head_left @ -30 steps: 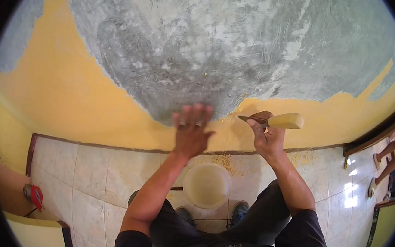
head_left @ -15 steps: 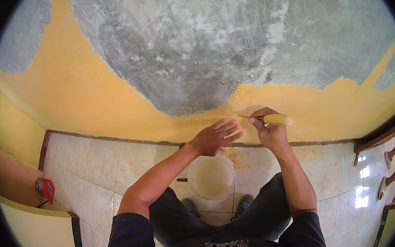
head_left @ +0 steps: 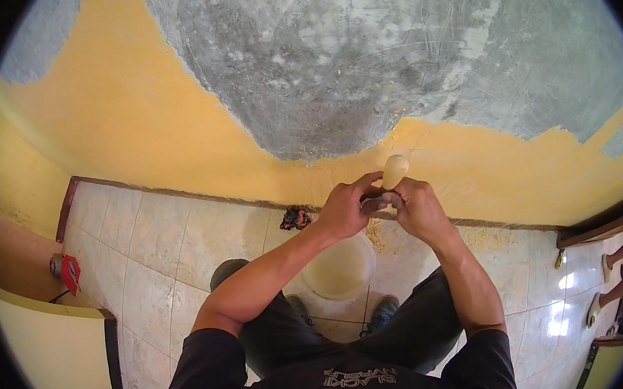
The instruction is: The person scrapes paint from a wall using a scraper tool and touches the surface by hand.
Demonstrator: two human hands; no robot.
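Observation:
My right hand (head_left: 421,213) is closed around a scraper (head_left: 395,170), whose pale yellow rounded handle points up toward the wall. Meeting it from the left, my left hand (head_left: 345,207) has its thumb and fingers pinched at the blade end. The blade itself is hidden between the hands. Both hands are in front of the wall's yellow paint (head_left: 163,131), below a bare grey patch (head_left: 299,69) with a ragged edge. Under my hands a whitish round bucket (head_left: 338,273) stands on the floor between my feet.
Yellow flakes (head_left: 491,239) lie along the wall's foot on the tiled floor (head_left: 155,226). A crumpled black and red item (head_left: 296,219) is beside the bucket. At left is a red object (head_left: 69,273) by a low partition (head_left: 51,335). Another person's legs (head_left: 620,274) show at far right.
The scraper has turned from lying sideways to handle-up, moving left and away from the wall. My left hand has gone from spread fingers to a pinch at the blade end.

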